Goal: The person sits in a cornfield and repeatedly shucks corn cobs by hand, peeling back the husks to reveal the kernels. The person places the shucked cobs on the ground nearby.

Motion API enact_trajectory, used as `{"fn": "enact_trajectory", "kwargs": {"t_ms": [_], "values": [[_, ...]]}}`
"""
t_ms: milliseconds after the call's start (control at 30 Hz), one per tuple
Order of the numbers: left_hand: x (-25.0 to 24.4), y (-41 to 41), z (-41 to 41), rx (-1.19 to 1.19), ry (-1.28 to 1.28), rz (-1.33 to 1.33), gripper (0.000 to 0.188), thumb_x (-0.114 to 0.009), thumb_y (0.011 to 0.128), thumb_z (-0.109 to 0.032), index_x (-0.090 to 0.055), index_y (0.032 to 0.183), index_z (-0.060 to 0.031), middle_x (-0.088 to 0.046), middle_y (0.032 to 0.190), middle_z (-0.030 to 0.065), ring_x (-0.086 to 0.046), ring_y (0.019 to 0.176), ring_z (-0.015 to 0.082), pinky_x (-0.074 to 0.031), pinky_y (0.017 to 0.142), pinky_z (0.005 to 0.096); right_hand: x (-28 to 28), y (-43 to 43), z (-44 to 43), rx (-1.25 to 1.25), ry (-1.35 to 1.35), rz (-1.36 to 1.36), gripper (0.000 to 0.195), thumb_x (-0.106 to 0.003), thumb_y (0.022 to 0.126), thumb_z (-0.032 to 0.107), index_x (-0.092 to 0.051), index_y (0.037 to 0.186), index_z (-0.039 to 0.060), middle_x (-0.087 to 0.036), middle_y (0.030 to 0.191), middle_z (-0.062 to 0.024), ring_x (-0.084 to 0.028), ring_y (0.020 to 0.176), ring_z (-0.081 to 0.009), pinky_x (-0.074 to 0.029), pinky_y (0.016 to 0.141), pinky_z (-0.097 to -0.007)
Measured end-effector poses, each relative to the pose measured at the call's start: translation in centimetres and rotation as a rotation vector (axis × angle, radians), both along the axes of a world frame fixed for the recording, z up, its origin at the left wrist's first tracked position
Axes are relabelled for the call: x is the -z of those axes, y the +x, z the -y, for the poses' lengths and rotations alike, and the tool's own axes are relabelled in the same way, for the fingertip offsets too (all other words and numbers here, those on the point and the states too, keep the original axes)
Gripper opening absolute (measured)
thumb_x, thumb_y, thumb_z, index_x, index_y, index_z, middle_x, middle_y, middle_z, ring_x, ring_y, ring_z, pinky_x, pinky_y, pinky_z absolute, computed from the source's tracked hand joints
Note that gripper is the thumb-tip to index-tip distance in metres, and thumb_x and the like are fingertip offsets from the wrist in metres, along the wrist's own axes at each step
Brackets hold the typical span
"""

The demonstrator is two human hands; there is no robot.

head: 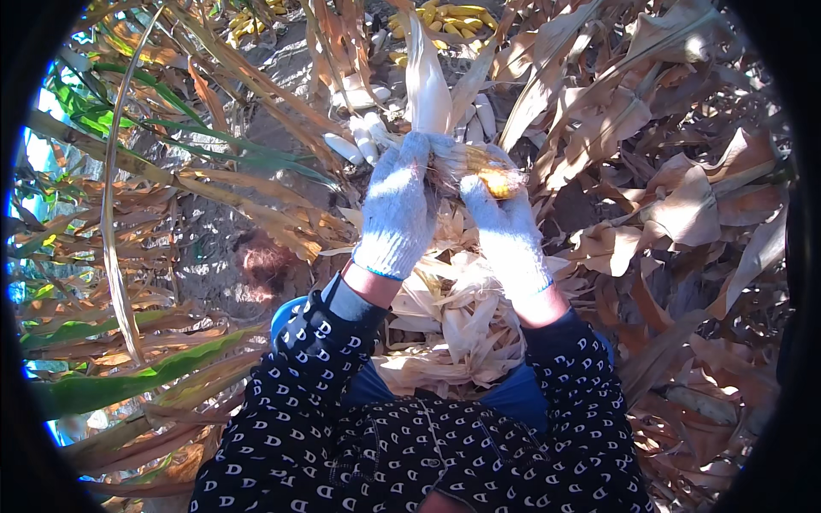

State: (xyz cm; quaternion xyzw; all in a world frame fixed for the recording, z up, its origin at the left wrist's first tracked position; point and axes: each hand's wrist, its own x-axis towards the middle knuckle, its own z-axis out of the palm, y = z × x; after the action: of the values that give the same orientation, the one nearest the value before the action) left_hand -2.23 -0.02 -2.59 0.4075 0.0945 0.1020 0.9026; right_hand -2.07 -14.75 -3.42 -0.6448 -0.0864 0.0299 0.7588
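Note:
Both of my hands wear pale knitted work gloves. My right hand [507, 215] is closed around an ear of corn [503, 183], whose yellow kernels show at the tip among brown silk. My left hand [399, 199] grips the pale dry husk [428, 83] at the ear's other side; a long husk leaf stands up beyond the fingers. The glove hides how much of the ear is still wrapped. Just past my hands, several pale ears or cobs [363, 140] lie on the ground. Loose husks [458, 308] are heaped below my hands, between my blue-clad legs.
Yellow ears of corn [458, 20] lie piled at the far side, with another yellow group [245, 25] farther left. Dry corn leaves [680, 205] crowd the right. Leaning stalks [147, 170] and a green leaf [128, 378] fill the left. Reddish silk [264, 260] lies on bare soil.

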Motion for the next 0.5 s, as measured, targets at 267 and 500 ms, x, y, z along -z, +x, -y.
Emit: {"fn": "enact_trajectory", "kwargs": {"t_ms": [267, 500], "values": [[-1.8, -0.9, -0.6, 0.280, -0.273, 0.009, 0.020, -0.061, 0.110, -0.025, -0.063, 0.112, -0.0060, -0.066, 0.101, 0.0057, -0.066, 0.091, 0.0191, -0.060, 0.083, 0.0350, -0.2, 1.4, 1.3, -0.001, 0.738, -0.478, 0.055, -0.053, 0.113, 0.047, -0.055, 0.146, 0.0025, -0.066, 0.141, -0.0174, -0.066, 0.127, -0.0308, -0.052, 0.114, -0.0482], [-0.9, -2.5, -0.5, 0.507, -0.336, 0.141, 0.040, -0.050, 0.115, -0.029, -0.052, 0.083, -0.0038, -0.052, 0.082, 0.0080, -0.054, 0.077, 0.0238, -0.054, 0.075, 0.0393, 0.7, 2.2, 1.1, 0.002, 0.856, -0.600, 0.052, -0.055, 0.113, 0.044, -0.056, 0.148, 0.0055, -0.067, 0.141, -0.0179, -0.068, 0.125, -0.0324, -0.058, 0.107, -0.0511]]}}
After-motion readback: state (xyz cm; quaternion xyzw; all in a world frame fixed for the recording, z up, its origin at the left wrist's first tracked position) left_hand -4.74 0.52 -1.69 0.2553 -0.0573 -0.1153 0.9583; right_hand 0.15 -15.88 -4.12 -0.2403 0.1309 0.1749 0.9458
